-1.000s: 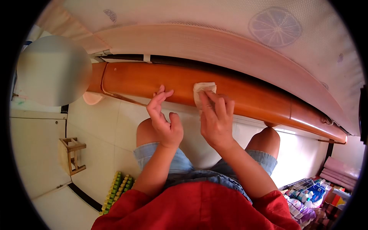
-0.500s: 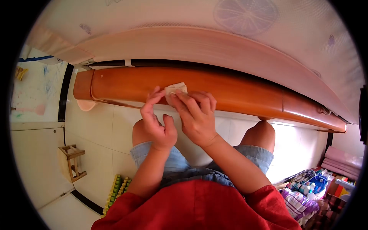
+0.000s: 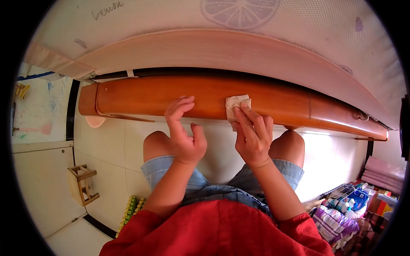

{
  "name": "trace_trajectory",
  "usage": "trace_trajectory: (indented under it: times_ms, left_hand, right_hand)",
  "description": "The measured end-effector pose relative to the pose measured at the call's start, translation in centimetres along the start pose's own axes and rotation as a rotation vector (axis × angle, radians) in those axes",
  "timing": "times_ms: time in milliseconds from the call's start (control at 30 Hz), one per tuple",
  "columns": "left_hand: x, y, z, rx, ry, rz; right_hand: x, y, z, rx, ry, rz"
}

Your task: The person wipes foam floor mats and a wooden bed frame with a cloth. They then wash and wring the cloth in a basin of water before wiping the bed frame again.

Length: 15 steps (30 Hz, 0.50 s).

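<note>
Cloth (image 3: 237, 103), small and white, sits mid-frame pressed flat on the orange wooden bed rail (image 3: 141, 97) by the right hand (image 3: 253, 135), fingers together on top of it. Left hand (image 3: 184, 134) just left, fingers loosely curled and apart, fingertips touching the rail, holding nothing.

White floor tiles (image 3: 111, 145) gleam beneath a mattress (image 3: 256, 25) in citrus-print cover; a small wooden stool (image 3: 83, 184) stands left, cluttered bottles (image 3: 346, 205) at right.
</note>
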<state>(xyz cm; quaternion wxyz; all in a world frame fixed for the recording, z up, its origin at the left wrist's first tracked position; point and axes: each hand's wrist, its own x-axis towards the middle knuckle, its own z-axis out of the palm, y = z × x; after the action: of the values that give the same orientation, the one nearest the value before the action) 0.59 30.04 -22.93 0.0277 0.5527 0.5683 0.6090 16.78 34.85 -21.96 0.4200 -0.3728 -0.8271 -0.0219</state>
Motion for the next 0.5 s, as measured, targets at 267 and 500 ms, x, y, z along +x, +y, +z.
trace_trajectory:
  times_ms: [267, 500]
  left_hand:
    - [-0.4, -0.5, 0.3, 0.043, -0.059, -0.026]
    - [-0.5, -0.3, 0.1, -0.076, -0.024, -0.094]
  right_hand:
    - [0.5, -1.9, 1.6, 0.091, 0.003, 0.052]
    - [2.6, -4.5, 3.5, 0.167, -0.107, 0.010]
